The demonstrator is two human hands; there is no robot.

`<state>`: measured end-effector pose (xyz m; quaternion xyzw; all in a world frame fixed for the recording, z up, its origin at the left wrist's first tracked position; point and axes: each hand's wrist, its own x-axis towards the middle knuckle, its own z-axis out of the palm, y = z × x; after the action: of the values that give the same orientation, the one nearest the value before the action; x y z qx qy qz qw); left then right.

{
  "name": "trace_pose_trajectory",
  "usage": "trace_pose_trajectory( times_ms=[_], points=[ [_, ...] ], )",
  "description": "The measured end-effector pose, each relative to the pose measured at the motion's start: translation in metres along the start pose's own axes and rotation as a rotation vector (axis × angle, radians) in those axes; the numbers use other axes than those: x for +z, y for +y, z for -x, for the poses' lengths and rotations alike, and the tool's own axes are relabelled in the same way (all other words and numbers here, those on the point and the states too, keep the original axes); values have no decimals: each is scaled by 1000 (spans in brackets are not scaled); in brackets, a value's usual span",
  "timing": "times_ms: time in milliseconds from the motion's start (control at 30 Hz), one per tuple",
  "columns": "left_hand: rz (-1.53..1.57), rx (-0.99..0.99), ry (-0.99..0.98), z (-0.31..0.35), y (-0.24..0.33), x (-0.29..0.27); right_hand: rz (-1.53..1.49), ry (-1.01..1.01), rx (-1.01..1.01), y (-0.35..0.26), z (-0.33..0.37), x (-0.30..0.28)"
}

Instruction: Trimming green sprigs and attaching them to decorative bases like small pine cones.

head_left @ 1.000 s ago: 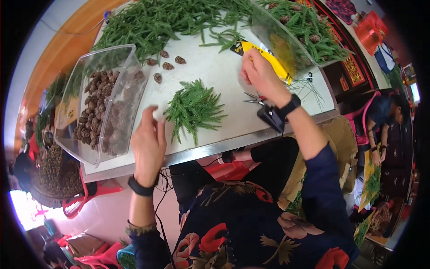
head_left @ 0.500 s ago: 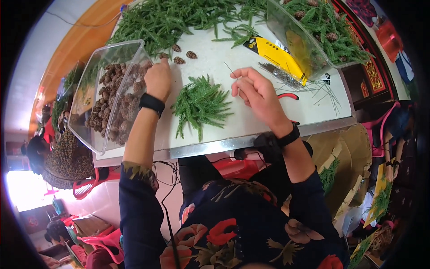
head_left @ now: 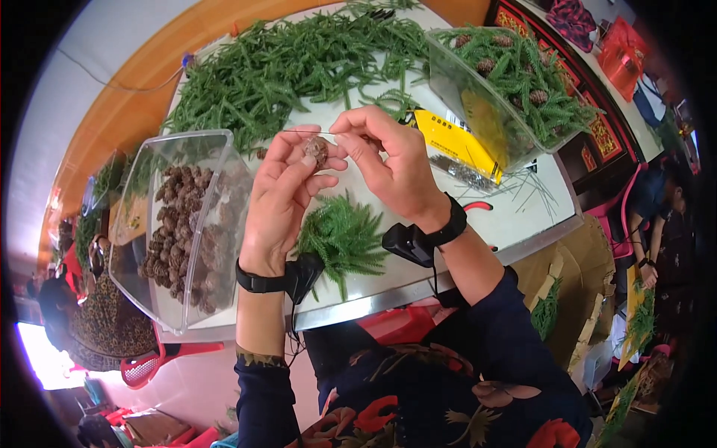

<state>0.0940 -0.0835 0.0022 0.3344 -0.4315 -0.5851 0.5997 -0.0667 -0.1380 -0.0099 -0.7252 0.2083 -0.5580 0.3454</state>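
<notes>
Above the white table, my left hand [head_left: 282, 179] pinches a brown pine cone [head_left: 317, 151] between thumb and fingers. Close beside it, my right hand [head_left: 385, 158] is closed on a thin dark wire [head_left: 314, 133], which runs level across the top of the cone to the left fingers. Whether the wire touches the cone I cannot tell. Below both hands a bunch of green artificial fir sprigs [head_left: 342, 235] lies spread on the table, partly covered by my left wrist.
At the left stands a clear plastic bin [head_left: 224, 138] of pine cones. Loose green sprigs [head_left: 254, 71] heap along the back. Another clear bin [head_left: 478, 78] holds finished-looking sprigs with cones. A yellow packet [head_left: 459, 142], loose wires [head_left: 534, 190] and red-handled pliers [head_left: 478, 205] lie at the right.
My left hand has picked up a pine cone from the table and brought it right. My right hand has moved left with the wire, and the hands now meet.
</notes>
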Motion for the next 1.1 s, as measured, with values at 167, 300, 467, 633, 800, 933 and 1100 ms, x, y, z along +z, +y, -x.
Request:
trace_pose_trajectory(
  times_ms=[167, 300, 467, 633, 800, 933, 1100],
  points=[
    [136, 113, -34, -13, 25, 2, 35, 45, -83, -24, -34, 5],
    [100, 165, -15, -23, 31, 20, 183, 90, -185, -34, -47, -4],
    [27, 214, 59, -25, 31, 20, 191, 75, -255, -30, -50, -1],
    [-19, 245, 56, -28, 34, 23, 254, 87, -285, -26, -52, -2],
    [-22, 246, 87, -30, 35, 15, 250, 109, -260, -21, -53, 7],
    [11, 212, 87, -32, 32, 13, 265, 144, -244, -16, -50, 11],
    [-29, 202, 122, -34, 28, 8, 269, 146, -255, -13, -48, 15]
  ],
)
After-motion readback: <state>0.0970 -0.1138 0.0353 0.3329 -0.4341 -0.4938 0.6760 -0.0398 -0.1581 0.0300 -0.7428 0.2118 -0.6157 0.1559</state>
